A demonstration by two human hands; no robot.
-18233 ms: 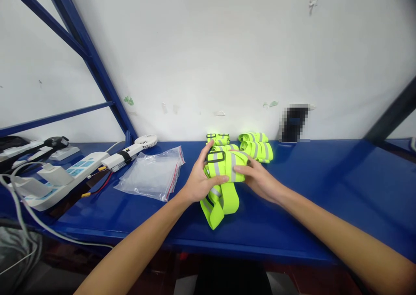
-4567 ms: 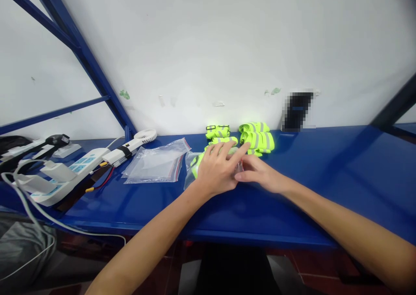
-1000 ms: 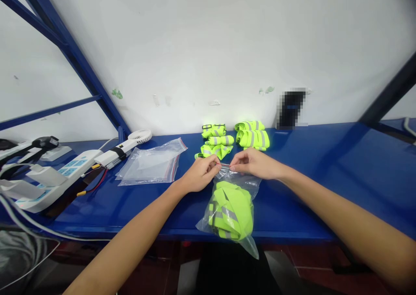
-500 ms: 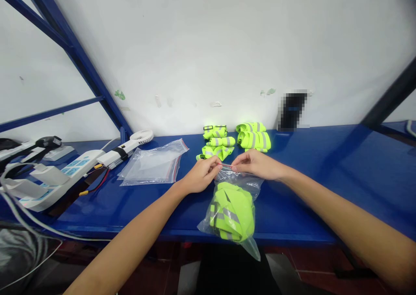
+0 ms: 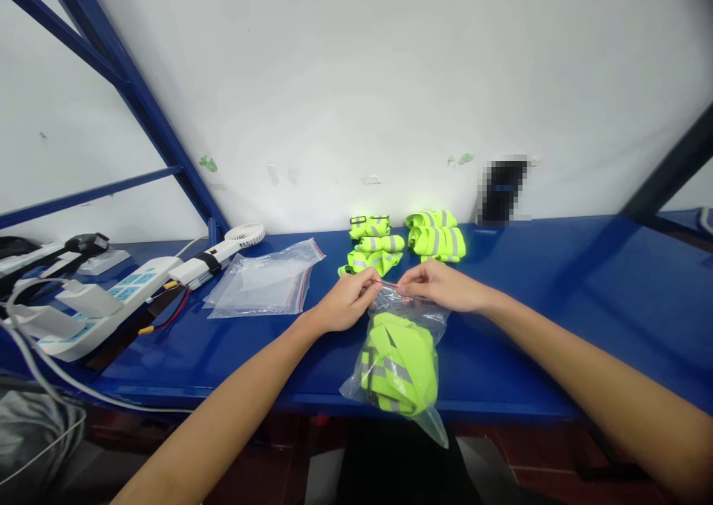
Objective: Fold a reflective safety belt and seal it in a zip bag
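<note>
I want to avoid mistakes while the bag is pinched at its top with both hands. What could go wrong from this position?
1. The clear bag with the folded yellow strap overhangs the front edge of the blue shelf; if the left hand or right hand loosens, it may slide off.
2. The strap bulges the bag, so the red-lined top may not shut fully.

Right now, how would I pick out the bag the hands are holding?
Start at the blue shelf. At its front edge, both hands pinch the top of a clear bag stuffed with a yellow vest. The other bags, further left, lie flat.
</note>
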